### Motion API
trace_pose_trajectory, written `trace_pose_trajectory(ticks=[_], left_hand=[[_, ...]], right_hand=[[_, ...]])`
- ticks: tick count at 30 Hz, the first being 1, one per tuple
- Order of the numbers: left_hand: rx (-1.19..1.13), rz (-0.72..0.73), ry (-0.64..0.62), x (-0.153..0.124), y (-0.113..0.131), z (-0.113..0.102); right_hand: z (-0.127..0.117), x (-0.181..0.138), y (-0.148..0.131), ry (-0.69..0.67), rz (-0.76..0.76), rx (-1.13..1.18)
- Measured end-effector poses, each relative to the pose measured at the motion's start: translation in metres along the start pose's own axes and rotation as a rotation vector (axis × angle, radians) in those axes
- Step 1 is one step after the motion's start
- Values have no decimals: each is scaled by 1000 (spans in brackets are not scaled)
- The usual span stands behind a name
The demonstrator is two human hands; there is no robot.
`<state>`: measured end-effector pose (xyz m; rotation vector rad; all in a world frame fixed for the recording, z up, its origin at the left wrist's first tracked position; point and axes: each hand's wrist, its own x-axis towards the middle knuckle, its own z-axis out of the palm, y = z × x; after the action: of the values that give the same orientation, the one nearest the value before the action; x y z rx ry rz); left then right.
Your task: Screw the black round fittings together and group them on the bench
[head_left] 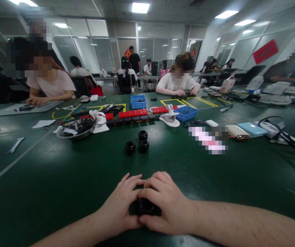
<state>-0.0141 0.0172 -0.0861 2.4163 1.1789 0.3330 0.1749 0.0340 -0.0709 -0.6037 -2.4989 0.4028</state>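
Note:
My left hand and my right hand meet low in the middle, curved around a glossy black ring-shaped part on the table. Its hollow top shows between the fingers and thumbs. The fingers hide most of it, so I cannot tell whether it is one piece or more. Farther out stand three similar black ring-shaped parts, grouped close together: one on the left, one on the right and one behind.
Beyond are red blocks, blue bins, white clamps and a metal bowl of cables. A wrench lies left. Power banks and cables lie right on the green table. Other people sit opposite.

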Motion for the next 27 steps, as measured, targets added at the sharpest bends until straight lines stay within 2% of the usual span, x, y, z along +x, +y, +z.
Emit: trace_pose_trajectory(ticks=[11, 19, 27], left_hand=[[14, -32, -10, 0, 2, 0], [0, -44, -24, 2, 5, -4], [-25, -30, -19, 0, 2, -2]], right_hand=[[-4, 4, 1, -44, -192, 107], [-8, 4, 1, -144, -248, 88], [-8, -3, 1, -31, -324, 27]])
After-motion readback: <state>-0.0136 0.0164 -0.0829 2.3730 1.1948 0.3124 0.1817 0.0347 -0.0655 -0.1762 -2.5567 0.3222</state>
